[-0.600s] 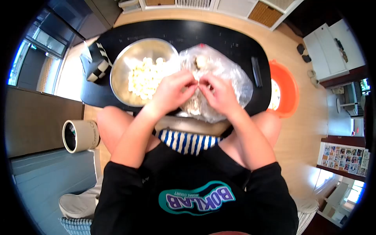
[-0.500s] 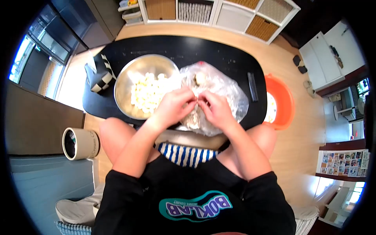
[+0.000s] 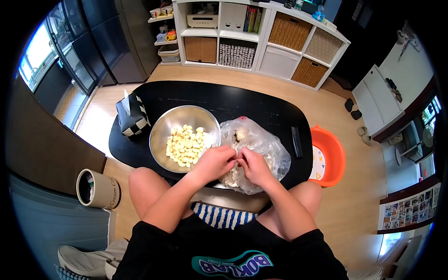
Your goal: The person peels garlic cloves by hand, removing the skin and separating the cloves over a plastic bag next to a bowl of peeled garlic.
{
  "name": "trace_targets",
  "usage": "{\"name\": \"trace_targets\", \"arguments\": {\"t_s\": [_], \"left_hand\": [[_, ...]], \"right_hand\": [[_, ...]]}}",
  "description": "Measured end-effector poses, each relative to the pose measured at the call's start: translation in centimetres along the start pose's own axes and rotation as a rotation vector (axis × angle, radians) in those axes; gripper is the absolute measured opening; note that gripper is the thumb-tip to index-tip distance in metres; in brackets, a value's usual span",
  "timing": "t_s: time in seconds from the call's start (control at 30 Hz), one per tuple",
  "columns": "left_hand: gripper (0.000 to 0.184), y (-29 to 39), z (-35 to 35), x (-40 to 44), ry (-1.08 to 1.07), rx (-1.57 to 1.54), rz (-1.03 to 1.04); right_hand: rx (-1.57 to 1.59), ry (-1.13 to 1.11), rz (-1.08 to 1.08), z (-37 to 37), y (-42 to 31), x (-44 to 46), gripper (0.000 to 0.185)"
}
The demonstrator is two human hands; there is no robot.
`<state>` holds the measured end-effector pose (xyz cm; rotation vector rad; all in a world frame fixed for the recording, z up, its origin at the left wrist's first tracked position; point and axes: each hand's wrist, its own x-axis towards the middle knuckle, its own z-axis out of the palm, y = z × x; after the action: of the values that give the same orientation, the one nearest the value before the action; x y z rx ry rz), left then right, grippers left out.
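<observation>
Over a clear plastic bag (image 3: 275, 151) on the black table (image 3: 186, 93), my left hand (image 3: 217, 163) and my right hand (image 3: 254, 167) meet at the fingertips. Both are closed in a pinch on something too small to make out. A whitish bulb (image 3: 241, 135) lies on the bag just beyond my fingers, and pale scraps (image 3: 229, 179) show in the bag beneath them. To the left of the bag stands a steel bowl (image 3: 161, 135) holding many pale peeled cloves (image 3: 186, 145).
A checkered tissue box (image 3: 135, 119) sits at the table's left end. Right of the bag lies a dark narrow object (image 3: 297, 142). An orange tub (image 3: 337, 158) stands beyond the table's right edge, a cream bin (image 3: 106, 190) on the floor at left. White shelves (image 3: 261, 37) line the back.
The view has tilted up, so the table and hands appear lower and more of the shelves shows. My hands stay together over the bag, fingertips still pinched.
</observation>
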<state>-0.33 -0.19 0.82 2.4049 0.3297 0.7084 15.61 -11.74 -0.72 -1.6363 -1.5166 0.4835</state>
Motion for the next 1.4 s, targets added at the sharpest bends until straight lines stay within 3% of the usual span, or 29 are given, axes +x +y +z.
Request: {"name": "trace_targets", "arguments": {"t_s": [0.17,0.23,0.33,0.57,0.67,0.73,0.87,1.1,1.2,1.27,1.4], "left_hand": [[0.011,-0.3,0.0,0.2,0.123,0.012,-0.025],[0.011,-0.1,-0.2,0.3,0.18,0.012,-0.038],[0.01,-0.2,-0.4,0.2,0.261,0.016,-0.053],[0.009,-0.1,-1.0,0.4,0.44,-0.01,-0.026],[0.009,-0.2,-1.0,0.4,0.47,-0.038,-0.003],[0.009,-0.1,-0.9,0.4,0.47,-0.049,0.011],[0.01,-0.1,-0.8,0.3,0.458,-0.05,0.058],[0.01,0.3,-0.5,0.4,0.455,-0.195,-0.025],[0.012,0.2,-0.4,0.3,0.401,-0.203,-0.061],[0.012,0.2,-0.3,0.2,0.384,-0.229,-0.073],[0.013,0.4,-0.1,0.3,0.356,-0.284,-0.088]], "right_hand": [[-0.018,0.043,-0.005,-0.6,0.2,0.2,0.01],[0.024,0.156,-0.013,-0.7,0.4,0.4,0.009],[0.106,0.113,0.121,-0.8,0.4,0.4,0.009],[0.207,-0.01,-0.004,0.6,2.6,0.5,0.004],[0.228,-0.013,0.037,0.7,2.4,0.5,0.012],[0.324,-0.085,0.277,0.3,2.0,0.2,0.009],[0.503,0.067,0.23,1.2,2.5,0.3,0.003],[0.709,0.118,0.179,0.5,0.4,0.3,0.015],[0.66,0.185,0.112,0.6,0.5,0.0,0.024],[0.315,0.24,-0.004,0.2,-0.1,-0.1,0.025],[0.137,0.324,-0.177,-0.3,-1.1,0.2,0.026]]}}
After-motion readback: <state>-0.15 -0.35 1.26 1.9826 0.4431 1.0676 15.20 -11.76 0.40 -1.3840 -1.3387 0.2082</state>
